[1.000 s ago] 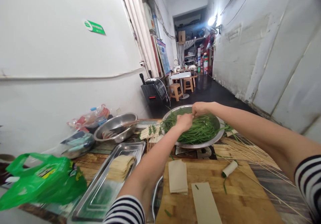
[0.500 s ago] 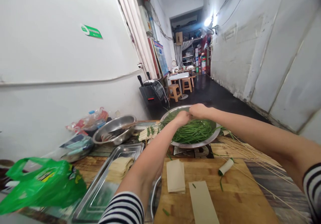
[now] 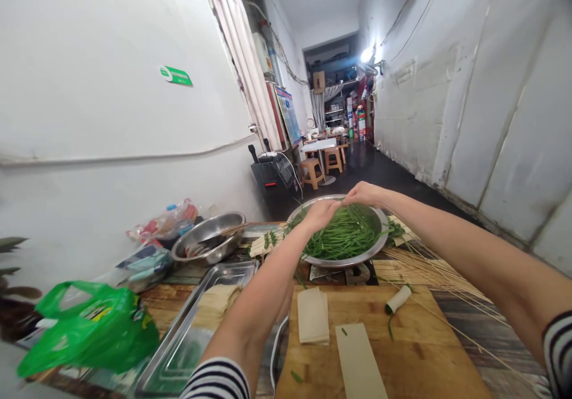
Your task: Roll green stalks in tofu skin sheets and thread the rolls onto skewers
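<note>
My left hand (image 3: pixel 322 214) and my right hand (image 3: pixel 364 193) meet above the far part of a wide metal bowl (image 3: pixel 339 262). Long green chives (image 3: pixel 342 238) fill this bowl. Both hands are closed, fingertips together, with green strands pinched between them. How many strands they grip cannot be made out. Nearer to me, a wooden cutting board (image 3: pixel 415 357) carries a small stack of pale tofu sheets (image 3: pixel 313 315), a single longer sheet (image 3: pixel 360 360) with a green scrap on it, and one rolled sheet (image 3: pixel 398 299) with chives poking out of its ends.
Left of the board lies a steel tray (image 3: pixel 172 357) with more sheets (image 3: pixel 214 304). Beyond it are another metal bowl (image 3: pixel 210 226) and a green plastic bag (image 3: pixel 89 333). Thin bamboo skewers (image 3: pixel 438 268) spread to the right. Finished-looking rolls (image 3: pixel 267 243) lie beside the chive bowl.
My left hand has shifted slightly, and its fingers now stretch toward my right hand's fingertips. The view has tilted a little; things on the board stay in place.
</note>
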A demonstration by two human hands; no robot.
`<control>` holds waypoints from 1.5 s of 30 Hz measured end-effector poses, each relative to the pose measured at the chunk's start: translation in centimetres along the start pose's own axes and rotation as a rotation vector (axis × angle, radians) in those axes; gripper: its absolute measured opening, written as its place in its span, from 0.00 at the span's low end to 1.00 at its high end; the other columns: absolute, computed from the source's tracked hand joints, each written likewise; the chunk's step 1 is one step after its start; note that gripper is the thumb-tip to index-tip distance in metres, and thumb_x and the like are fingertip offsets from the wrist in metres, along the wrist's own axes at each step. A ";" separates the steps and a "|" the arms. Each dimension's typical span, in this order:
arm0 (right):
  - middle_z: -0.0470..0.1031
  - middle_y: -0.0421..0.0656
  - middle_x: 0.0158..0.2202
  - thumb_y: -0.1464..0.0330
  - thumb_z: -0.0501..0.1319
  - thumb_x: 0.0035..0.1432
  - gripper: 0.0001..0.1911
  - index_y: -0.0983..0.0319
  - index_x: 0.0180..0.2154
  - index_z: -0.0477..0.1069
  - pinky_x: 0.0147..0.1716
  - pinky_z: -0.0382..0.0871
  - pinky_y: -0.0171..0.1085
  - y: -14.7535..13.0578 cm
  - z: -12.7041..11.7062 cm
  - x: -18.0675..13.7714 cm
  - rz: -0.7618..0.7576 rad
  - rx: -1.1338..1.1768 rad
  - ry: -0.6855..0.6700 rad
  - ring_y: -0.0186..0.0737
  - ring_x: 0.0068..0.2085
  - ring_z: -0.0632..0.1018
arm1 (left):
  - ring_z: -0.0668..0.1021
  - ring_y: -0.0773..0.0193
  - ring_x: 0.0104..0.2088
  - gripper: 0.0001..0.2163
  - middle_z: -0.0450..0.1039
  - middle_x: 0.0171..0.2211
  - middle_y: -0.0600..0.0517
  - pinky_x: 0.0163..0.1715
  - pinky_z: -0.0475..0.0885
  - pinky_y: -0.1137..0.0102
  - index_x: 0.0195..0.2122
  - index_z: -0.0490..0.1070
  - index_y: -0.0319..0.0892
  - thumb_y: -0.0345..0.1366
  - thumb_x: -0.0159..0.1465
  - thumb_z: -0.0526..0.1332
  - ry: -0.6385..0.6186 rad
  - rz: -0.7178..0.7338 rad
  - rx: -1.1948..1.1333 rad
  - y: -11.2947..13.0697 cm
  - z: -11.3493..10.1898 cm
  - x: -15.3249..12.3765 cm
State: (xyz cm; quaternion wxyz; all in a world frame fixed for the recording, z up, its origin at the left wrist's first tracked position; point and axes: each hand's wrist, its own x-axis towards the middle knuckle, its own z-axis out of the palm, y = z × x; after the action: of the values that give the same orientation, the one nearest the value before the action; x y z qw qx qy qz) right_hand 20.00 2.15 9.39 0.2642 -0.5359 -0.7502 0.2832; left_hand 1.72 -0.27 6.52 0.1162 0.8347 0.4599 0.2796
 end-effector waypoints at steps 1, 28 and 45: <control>0.62 0.33 0.13 0.58 0.69 0.41 0.14 0.64 0.25 0.80 0.18 0.53 0.30 -0.1 0.1 -0.1 0.000 -0.010 0.012 0.27 0.18 0.60 | 0.70 0.64 0.29 0.19 0.68 0.24 0.54 0.33 0.62 0.73 0.26 0.72 0.39 0.42 0.68 0.50 -0.003 0.001 0.009 0.2 0.2 -0.1; 0.77 0.45 0.23 0.68 0.70 0.48 0.10 0.67 0.24 0.74 0.24 0.75 0.27 -2.5 1.7 -3.0 0.121 0.565 0.048 0.29 0.22 0.74 | 0.78 0.60 0.33 0.13 0.76 0.33 0.45 0.38 0.71 0.67 0.37 0.71 0.38 0.29 0.68 0.47 0.305 -0.243 -0.323 3.4 4.3 -1.3; 0.69 0.38 0.15 0.72 0.68 0.45 0.07 0.64 0.20 0.72 0.21 0.70 0.27 -3.9 0.3 -6.1 0.111 0.533 0.076 0.27 0.18 0.69 | 0.74 0.70 0.25 0.08 0.70 0.27 0.53 0.33 0.72 0.69 0.36 0.70 0.36 0.34 0.68 0.55 -0.137 -0.344 -1.123 5.9 0.3 -3.0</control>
State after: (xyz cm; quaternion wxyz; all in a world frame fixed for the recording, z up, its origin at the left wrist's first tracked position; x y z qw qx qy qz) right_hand 19.00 -4.79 11.43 0.4078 -0.4980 -0.6082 0.4645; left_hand 4.75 -5.95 7.88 0.6133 0.5750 0.3620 0.4027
